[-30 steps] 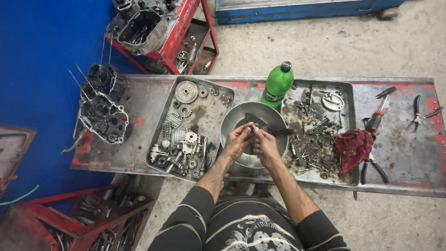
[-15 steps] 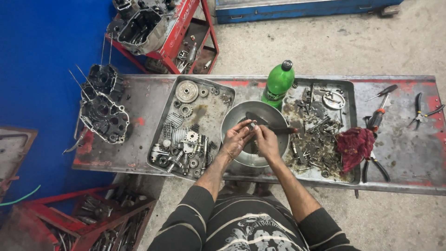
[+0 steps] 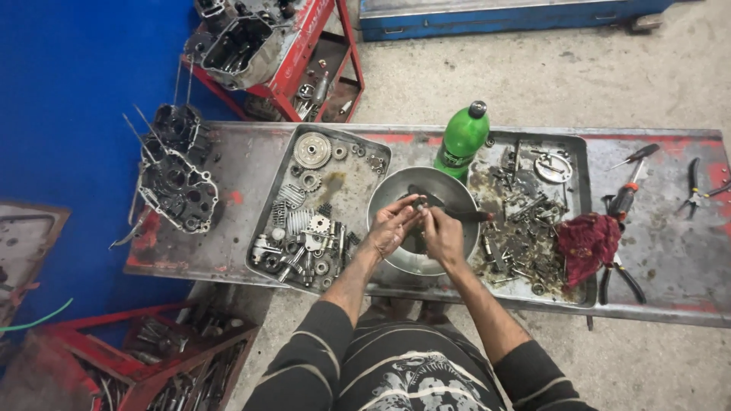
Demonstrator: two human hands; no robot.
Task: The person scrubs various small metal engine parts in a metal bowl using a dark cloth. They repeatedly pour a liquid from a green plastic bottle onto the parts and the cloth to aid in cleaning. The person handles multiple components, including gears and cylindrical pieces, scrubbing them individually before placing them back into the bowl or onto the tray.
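Both hands meet over a round metal bowl point(image 3: 396, 190) that sits on a long, worn metal counter point(image 3: 670, 259). The left hand point(image 3: 390, 227) has its fingers curled around a small metal part point(image 3: 419, 204), pinching it at the fingertips — the grip is closed on that part. The right hand point(image 3: 443, 236) comes in from the other side, its fingertips touching the same part; how tightly that grip is closed cannot be told from here. The part is held just above the bowl's middle, and it is too small to make out its shape.

A dark brush point(image 3: 457, 215) lies in the bowl, its handle pointing to the right over the rim. Just behind the bowl stands a green plastic bottle point(image 3: 461, 141) with a black cap.

Left of the bowl a shallow tray point(image 3: 343, 186) holds cleaner parts — gears, springs, shafts. Right of it a second tray point(image 3: 579, 228) holds a greasy heap of bolts and small pieces. A red rag point(image 3: 585, 237) lies at that tray's right edge, with pliers point(image 3: 620, 270) and a screwdriver point(image 3: 626, 194) just beside it. At the counter's left end rests an engine case point(image 3: 177, 183).
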